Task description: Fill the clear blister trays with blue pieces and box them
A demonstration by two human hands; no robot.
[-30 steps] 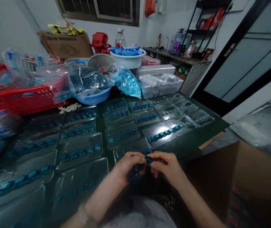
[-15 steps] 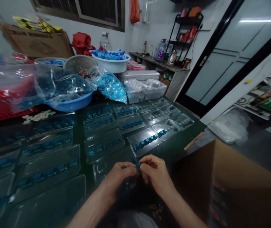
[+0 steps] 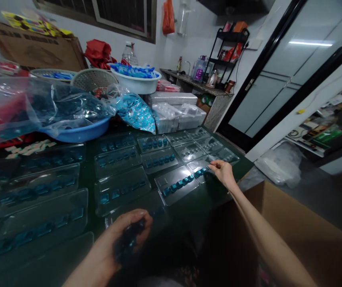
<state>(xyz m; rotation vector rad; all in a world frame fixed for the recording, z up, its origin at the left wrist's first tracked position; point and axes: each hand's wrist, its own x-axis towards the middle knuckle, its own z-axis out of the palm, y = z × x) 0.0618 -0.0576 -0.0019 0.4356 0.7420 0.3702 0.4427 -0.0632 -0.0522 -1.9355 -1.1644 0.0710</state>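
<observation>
My left hand (image 3: 115, 229) is curled, palm turned inward, around several dark teal plastic pieces (image 3: 129, 239); they are blurred and in shadow. Farther right, my right hand (image 3: 225, 173) reaches over a clear plastic tray (image 3: 199, 162). Its thumb and fingers are pinched together at the end of a short row of teal pieces (image 3: 200, 172) in that tray; whatever lies between the fingertips is hidden. Just left of it, another clear tray (image 3: 167, 179) holds a diagonal row of glossy teal blocks (image 3: 179, 184).
More clear trays (image 3: 123, 185) with teal pieces cover the dark green table. A blue basin (image 3: 84, 133) with a plastic bag and stacked clear packs (image 3: 176, 115) stand at the back. An open cardboard box (image 3: 293, 215) is below right.
My hands were together at the table's front edge. My right hand has moved forward and right to the tray, while the left has drawn back left, its cupped pieces now showing.
</observation>
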